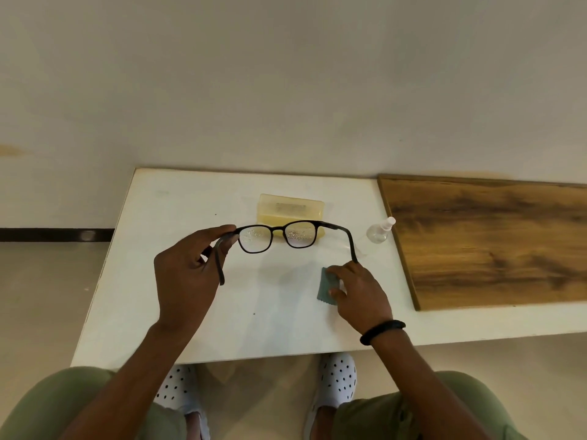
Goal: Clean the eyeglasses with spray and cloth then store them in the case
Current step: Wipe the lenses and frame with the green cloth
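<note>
Black-framed eyeglasses (279,227) hover above the white table (197,306), arms unfolded toward me, both lenses speckled with droplets. My left hand (187,271) pinches the frame at its left hinge. My right hand (359,290) rests low on the table, fingers closed on a small grey-green cloth (325,285); the right temple tip ends just above that hand. A clear spray bottle (378,233) lies on its side at the right of the glasses. A translucent yellowish case (290,208) stands closed behind the glasses, partly hidden by the frame.
A brown wooden board (495,242) covers the table to the right of the bottle. A pale wall rises directly behind the table. My knees and white perforated shoes show under the near edge.
</note>
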`<state>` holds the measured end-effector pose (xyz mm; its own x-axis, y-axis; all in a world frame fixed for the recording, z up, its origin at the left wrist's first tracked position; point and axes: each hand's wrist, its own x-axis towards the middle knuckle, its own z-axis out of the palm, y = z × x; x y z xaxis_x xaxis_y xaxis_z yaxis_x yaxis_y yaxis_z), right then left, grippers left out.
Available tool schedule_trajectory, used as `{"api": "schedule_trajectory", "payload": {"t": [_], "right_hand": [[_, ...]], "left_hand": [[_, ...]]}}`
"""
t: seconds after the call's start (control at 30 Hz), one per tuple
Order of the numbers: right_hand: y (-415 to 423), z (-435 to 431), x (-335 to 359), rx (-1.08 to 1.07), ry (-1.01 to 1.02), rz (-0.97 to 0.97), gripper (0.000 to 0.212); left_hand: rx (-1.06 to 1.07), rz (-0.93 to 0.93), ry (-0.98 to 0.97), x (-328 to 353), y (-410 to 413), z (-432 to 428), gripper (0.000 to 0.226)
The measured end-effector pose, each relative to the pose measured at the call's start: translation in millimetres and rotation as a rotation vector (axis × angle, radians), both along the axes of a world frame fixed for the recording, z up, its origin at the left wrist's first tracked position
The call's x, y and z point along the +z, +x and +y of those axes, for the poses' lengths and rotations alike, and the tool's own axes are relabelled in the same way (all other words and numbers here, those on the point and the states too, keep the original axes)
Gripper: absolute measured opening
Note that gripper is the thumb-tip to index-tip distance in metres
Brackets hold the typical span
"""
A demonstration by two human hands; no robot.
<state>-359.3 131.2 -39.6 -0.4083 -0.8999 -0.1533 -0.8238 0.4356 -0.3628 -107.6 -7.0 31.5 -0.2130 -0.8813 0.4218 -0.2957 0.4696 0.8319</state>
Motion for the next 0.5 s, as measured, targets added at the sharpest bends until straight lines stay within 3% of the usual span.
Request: {"api": "schedule_trajectory", "payload": {"t": [0.13,0.33,0.4,0.5], "right_hand": [[5.3,-3.7,0.6,0.000,0.013,0.076,0.037],[11.3,-6.1,-0.6,0.000,-0.092,0.141,0.014],[11.6,-7.9,4.3,-0.065,-0.187,0.034,0.010],[13.5,-13.1,21.9,-0.199,-0.335,-0.319,0.007]], "left_hand": [[0.002,-0.017,-0.017,-1.2,0.2,-0.1,0.019],[0.011,-0.022,-0.012,-1.3,0.6,-0.2,0.017],[0.013,-0.016,-0.006,-2.3,1.2,-0.9,0.017],[0.020,-0.015,-0.009,-3.5,1.5,-1.7,0.017]]}}
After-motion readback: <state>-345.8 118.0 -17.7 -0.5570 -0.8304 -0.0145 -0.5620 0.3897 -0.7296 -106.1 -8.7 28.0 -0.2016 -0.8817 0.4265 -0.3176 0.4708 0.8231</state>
